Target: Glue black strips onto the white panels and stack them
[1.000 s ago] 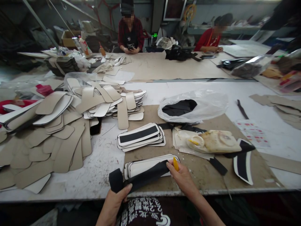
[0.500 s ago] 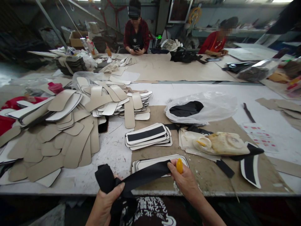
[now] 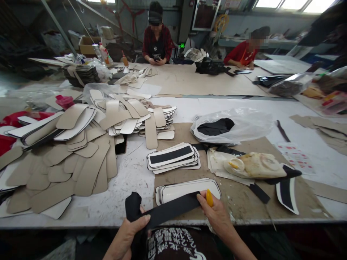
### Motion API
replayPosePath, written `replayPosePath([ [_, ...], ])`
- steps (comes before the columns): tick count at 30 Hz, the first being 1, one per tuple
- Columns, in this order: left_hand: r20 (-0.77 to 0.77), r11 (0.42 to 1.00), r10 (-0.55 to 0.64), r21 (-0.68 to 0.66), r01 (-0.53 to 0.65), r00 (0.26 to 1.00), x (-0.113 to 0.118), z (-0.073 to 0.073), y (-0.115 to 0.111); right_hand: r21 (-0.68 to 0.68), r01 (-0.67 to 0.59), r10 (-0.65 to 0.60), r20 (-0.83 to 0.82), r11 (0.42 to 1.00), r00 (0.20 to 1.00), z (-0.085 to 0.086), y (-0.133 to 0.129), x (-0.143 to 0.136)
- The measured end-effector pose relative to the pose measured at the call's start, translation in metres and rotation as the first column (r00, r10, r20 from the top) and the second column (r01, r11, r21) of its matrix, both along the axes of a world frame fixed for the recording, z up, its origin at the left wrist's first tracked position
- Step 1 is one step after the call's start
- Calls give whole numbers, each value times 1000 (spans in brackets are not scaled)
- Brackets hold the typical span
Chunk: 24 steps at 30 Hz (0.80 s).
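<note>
A black strip [image 3: 173, 211] is stretched between my two hands, just above the table's front edge. My left hand [image 3: 132, 227] is closed on its left part, where a bunched length [image 3: 132, 206] rises and more black material hangs below. My right hand [image 3: 215, 213] pinches the strip's right end; a yellow object [image 3: 209, 198], its lower part hidden, sticks up from the same hand. Right behind the strip lies a stack of white rounded panels with dark edges [image 3: 187, 188]. Farther back, similar panels [image 3: 172, 156] are stacked, the top one bearing a black strip.
Beige and white pieces [image 3: 92, 162] are heaped on the left. A clear plastic bag [image 3: 252, 124] with black pieces lies beyond the panels. A stained pale container [image 3: 262, 165] rests on the brown sheet [image 3: 235, 202]. Two people [image 3: 157, 43] sit across the table.
Both hands and the black strip have shifted slightly right and lower in view. My left hand has moved a little closer to the right one. The camera view has tilted slightly.
</note>
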<state>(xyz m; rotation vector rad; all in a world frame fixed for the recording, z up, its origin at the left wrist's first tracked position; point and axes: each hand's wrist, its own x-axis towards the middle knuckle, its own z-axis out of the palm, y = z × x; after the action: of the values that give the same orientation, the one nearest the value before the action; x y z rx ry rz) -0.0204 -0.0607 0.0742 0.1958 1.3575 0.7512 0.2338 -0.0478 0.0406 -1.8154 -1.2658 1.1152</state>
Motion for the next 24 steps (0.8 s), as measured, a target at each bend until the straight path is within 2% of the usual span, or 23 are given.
replayPosePath([
  [6,-112,997,-74,-30,71,991,8,-23,-5,-136,93,-104,-80,986,991,-18,-14,17],
  [10,-114,997,-35,-69,28,993,10,-28,-7,-180,105,-114,-43,978,993,-25,-17,28],
  [15,-192,996,-32,-93,14,981,9,-35,-12,-194,119,-120,9,974,993,-30,-16,39],
  [24,-324,994,-74,47,94,943,30,-41,-2,-209,80,-77,22,975,997,-32,-12,59],
])
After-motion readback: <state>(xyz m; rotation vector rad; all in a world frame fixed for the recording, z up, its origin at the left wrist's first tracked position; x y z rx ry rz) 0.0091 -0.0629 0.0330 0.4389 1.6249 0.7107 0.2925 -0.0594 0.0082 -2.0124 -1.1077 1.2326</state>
